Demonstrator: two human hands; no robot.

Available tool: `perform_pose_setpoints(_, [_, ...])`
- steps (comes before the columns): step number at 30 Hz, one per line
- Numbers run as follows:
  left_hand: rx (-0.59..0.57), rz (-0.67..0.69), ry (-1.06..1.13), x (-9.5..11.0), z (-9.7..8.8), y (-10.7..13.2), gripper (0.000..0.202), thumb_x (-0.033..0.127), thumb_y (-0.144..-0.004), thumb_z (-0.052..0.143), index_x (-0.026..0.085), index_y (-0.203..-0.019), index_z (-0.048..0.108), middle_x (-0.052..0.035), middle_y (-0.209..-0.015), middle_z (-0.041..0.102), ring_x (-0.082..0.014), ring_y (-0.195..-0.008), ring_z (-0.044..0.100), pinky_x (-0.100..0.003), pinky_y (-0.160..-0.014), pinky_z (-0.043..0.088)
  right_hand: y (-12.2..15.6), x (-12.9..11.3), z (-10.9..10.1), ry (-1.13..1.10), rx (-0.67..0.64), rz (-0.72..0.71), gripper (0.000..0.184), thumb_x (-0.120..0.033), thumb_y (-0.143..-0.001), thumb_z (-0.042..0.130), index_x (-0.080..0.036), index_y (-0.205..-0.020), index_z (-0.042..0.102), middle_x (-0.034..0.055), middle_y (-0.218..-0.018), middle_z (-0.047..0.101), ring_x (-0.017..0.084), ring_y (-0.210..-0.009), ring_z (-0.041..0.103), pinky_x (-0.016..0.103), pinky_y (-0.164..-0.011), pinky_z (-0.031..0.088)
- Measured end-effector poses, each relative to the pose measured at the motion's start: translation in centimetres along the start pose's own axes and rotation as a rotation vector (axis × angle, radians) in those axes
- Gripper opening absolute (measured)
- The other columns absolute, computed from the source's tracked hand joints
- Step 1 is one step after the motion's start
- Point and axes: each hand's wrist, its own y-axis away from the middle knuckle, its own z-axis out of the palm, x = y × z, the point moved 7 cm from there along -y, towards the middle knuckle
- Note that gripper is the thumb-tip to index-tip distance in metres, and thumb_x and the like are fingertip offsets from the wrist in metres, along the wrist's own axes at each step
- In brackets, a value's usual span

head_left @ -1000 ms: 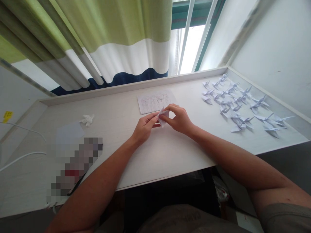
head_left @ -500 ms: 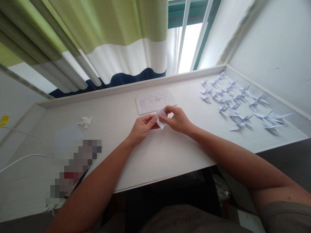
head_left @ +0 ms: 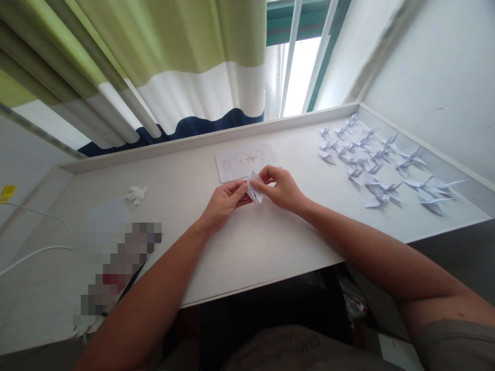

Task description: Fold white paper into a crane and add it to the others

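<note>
Near the middle of the tabletop [head_left: 251, 252], my left hand [head_left: 225, 202] and right hand [head_left: 284, 189] both pinch a small folded paper [head_left: 254, 188] between thumb and fingertips. Just beyond it a printed sheet [head_left: 242, 161] lies flat. Paper cranes [head_left: 371, 165] cluster toward the far right corner. I judge the thin paper could tear or crease crookedly if one pinch pulls harder than the other.
</note>
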Motion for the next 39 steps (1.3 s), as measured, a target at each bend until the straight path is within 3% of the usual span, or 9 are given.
perform_pose_setpoints(6, [-0.002,-0.012,-0.008,-0.2,0.3,0.1,0.044,0.044,-0.079,0.093,0.018,-0.112,0.081,-0.0107,-0.109,0.083,-0.0256,-0.108,0.077,-0.041,-0.1,0.06,0.0,0.5,0.0,0.035,0.04,0.029,0.038,-0.05,-0.085,0.078,-0.022,-0.071,0.056,-0.0004,-0.072,0.064,0.016,-0.07,0.056,0.035,-0.071,0.05])
perform_pose_setpoints(13, [0.115,-0.046,-0.056,-0.5,0.1,0.2,0.028,0.025,-0.072,0.088,0.016,-0.096,0.076,-0.0055,-0.086,0.08,-0.0216,-0.085,0.078,-0.038,-0.086,0.061,0.1,1.4,1.0,-0.05,-0.045,0.14,0.037,-0.053,-0.078,0.084,-0.021,-0.088,0.066,0.0003,-0.075,0.067,0.018,-0.069,0.062,0.034,-0.065,0.053])
perform_pose_setpoints(18, [0.178,-0.024,-0.16,-0.4,-0.1,0.3,0.022,0.025,-0.073,0.087,0.015,-0.086,0.072,-0.0047,-0.08,0.076,-0.017,-0.074,0.072,-0.032,-0.073,0.058,0.2,0.8,1.6,-0.082,-0.1,0.133,0.032,-0.043,-0.078,0.081,-0.021,-0.067,0.061,-0.0005,-0.069,0.065,0.016,-0.067,0.06,0.034,-0.068,0.051])
perform_pose_setpoints(25, [0.209,-0.01,-0.286,-0.2,-0.6,0.4,0.024,0.031,-0.074,0.089,0.017,-0.073,0.069,-0.0008,-0.065,0.07,-0.0122,-0.058,0.059,-0.026,-0.056,0.042,0.3,0.6,1.9,-0.089,-0.144,0.115,0.031,-0.043,-0.081,0.077,-0.021,-0.068,0.06,-0.0019,-0.066,0.061,0.014,-0.065,0.054,0.03,-0.062,0.045])
perform_pose_setpoints(30, [0.303,0.064,-0.253,0.4,-1.6,0.3,0.027,0.041,-0.074,0.09,0.017,-0.077,0.076,-0.001,-0.071,0.072,-0.0132,-0.065,0.061,-0.026,-0.061,0.045,0.4,0.5,1.8,-0.112,-0.138,0.133,0.036,-0.053,-0.085,0.079,-0.021,-0.098,0.068,0.0004,-0.078,0.069,0.016,-0.071,0.062,0.031,-0.066,0.05])
perform_pose_setpoints(34, [0.359,0.16,-0.163,0.9,-1.9,0.2,0.03,0.039,-0.071,0.093,0.019,-0.086,0.077,-0.0011,-0.079,0.075,-0.0135,-0.069,0.063,-0.026,-0.066,0.049,0.8,0.7,2.6,-0.133,-0.232,0.217,0.044,-0.056,-0.085,0.082,-0.021,-0.105,0.065,0.0015,-0.078,0.073,0.018,-0.071,0.067,0.032,-0.065,0.05])
perform_pose_setpoints(39, [0.381,0.218,-0.233,1.2,-1.4,0.4,0.021,0.035,-0.078,0.086,0.019,-0.085,0.075,-0.0015,-0.081,0.076,-0.0145,-0.072,0.065,-0.027,-0.07,0.051,1.1,0.4,3.2,-0.143,-0.281,0.214,0.035,-0.05,-0.09,0.077,-0.021,-0.105,0.065,0.0029,-0.079,0.077,0.02,-0.074,0.071,0.033,-0.066,0.05])
